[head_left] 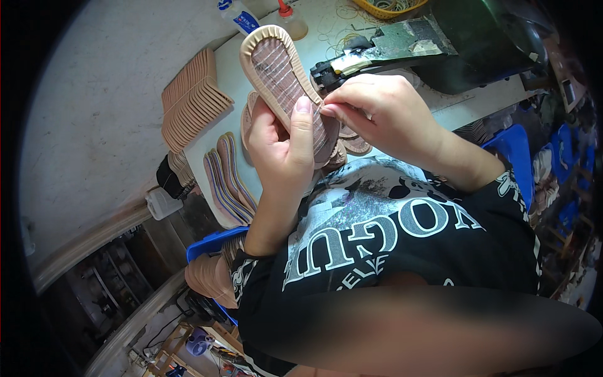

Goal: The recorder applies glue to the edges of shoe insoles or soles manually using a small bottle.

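A pinkish-beige shoe upper [274, 69] is held up over the table, its underside toward me. Its gathered edge is folded inward all round, and pale threads run crosswise over the brownish middle. My left hand [281, 147] is closed round its lower left side, the thumb pressing on the underside. From the right, my right hand [386, 103] pinches with thumb and forefinger at the upper's right edge, close to the left thumb. What lies between those fingertips is too small to make out. Behind my hands, more pinkish shoe pieces [356, 144] lie on the table, partly hidden.
On the white table [204, 164] are a bundled stack of beige insoles [196, 97] and curved soles [227, 179]. A dark sewing machine [389, 50], a red-tipped bottle [292, 26], a white bottle [237, 16] and a yellow basket [377, 9] stand behind. A blue bin [516, 154] is at right.
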A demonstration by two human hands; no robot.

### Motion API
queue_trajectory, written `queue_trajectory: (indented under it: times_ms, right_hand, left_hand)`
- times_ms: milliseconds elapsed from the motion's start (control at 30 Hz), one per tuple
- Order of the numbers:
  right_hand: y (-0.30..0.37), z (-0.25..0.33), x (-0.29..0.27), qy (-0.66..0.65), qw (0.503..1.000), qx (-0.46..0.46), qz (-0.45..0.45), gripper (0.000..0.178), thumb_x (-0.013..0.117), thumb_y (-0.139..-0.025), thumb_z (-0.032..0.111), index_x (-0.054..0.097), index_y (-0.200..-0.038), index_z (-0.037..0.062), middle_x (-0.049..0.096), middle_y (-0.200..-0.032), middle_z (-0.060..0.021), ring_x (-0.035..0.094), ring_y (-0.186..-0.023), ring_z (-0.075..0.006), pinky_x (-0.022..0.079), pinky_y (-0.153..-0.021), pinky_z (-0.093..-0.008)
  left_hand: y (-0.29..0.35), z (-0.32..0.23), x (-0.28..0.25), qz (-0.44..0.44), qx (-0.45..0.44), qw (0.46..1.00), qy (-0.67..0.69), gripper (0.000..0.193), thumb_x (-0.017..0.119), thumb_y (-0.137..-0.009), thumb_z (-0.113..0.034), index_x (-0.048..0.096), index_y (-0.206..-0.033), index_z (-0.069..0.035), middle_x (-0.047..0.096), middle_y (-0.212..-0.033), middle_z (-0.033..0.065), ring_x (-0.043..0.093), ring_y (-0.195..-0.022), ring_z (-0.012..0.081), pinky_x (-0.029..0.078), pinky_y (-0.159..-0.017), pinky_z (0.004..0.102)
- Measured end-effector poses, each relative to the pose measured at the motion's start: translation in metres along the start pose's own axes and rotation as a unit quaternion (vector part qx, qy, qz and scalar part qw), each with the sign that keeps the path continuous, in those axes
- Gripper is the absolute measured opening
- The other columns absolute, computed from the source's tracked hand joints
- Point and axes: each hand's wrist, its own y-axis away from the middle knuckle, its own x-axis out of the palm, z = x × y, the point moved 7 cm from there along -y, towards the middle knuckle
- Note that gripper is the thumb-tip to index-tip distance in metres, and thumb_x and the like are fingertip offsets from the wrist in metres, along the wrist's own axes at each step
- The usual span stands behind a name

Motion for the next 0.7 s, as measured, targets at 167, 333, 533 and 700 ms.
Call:
queue_trajectory:
  times_ms: [167,333,533,700]
  right_hand:
    - [-0.008,0.003,-0.001,0.058,0.993,-0.02,0.1,0.011,0.064,-0.082,0.013,0.063,-0.085,0.0024,0.065,-0.079,-0.0112,0.063,-0.072,-0.0277,0.051,-0.064,-0.0348]
    - [-0.012,0.011,-0.002,0.113,0.981,-0.086,0.13,0.011,0.062,-0.076,0.014,0.058,-0.071,0.0046,0.06,-0.067,-0.0106,0.063,-0.069,-0.0255,0.05,-0.062,-0.0373]
    - [-0.007,0.014,0.006,0.141,0.979,-0.067,0.129,0.011,0.068,-0.076,0.015,0.062,-0.079,0.0059,0.061,-0.071,-0.0073,0.062,-0.065,-0.0244,0.05,-0.058,-0.0336]
    - [-0.005,-0.014,0.005,-0.085,0.994,0.038,0.064,0.009,0.068,-0.076,0.009,0.064,-0.08,0.0027,0.062,-0.068,-0.0056,0.06,-0.061,-0.0164,0.05,-0.057,-0.0264]
  left_hand:
    - [0.003,-0.011,0.005,0.019,0.049,0.996,-0.068,0.017,0.059,-0.088,-0.009,0.059,-0.1,0.003,0.063,-0.081,0.0076,0.057,-0.07,0.0099,0.047,-0.066,0.0253]
    - [0.005,-0.02,0.007,0.031,0.067,0.991,-0.109,0.017,0.059,-0.088,-0.009,0.06,-0.1,0.003,0.063,-0.078,0.0091,0.058,-0.067,0.011,0.048,-0.064,0.0259]
    - [0.009,-0.014,0.009,0.043,0.044,0.989,-0.136,0.019,0.06,-0.088,-0.01,0.059,-0.101,0.004,0.064,-0.082,0.0111,0.06,-0.071,0.0114,0.048,-0.066,0.0258]
    - [0.009,-0.001,0.004,0.046,-0.046,0.998,0.003,0.019,0.057,-0.092,-0.006,0.051,-0.106,0.004,0.063,-0.096,0.0099,0.06,-0.082,0.0087,0.048,-0.074,0.0222]
